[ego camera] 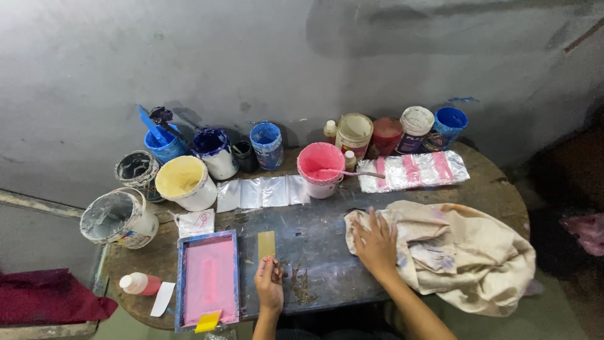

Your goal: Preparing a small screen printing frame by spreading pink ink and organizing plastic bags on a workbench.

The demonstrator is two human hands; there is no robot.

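Cloth (pixel 459 252) and card strip (pixel 266 244) on the worktop (pixel 314 252)

Nearest, the left hand (pixel 269 284) pinches a thin yellowish card strip, seemingly by its lower end, beside the pink printing screen (pixel 209 277). The right hand (pixel 375 244) lies open, fingers spread, on the crumpled cream cloth. Farther back, paint tubs (pixel 321 167) line the wall.

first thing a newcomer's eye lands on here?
Likely the pink: a blue-framed screen with a pink mesh at the near left, and a pink bucket mid-table. Then the hands: the left hand pinches a small yellowish card, and the right hand presses on a cream cloth.
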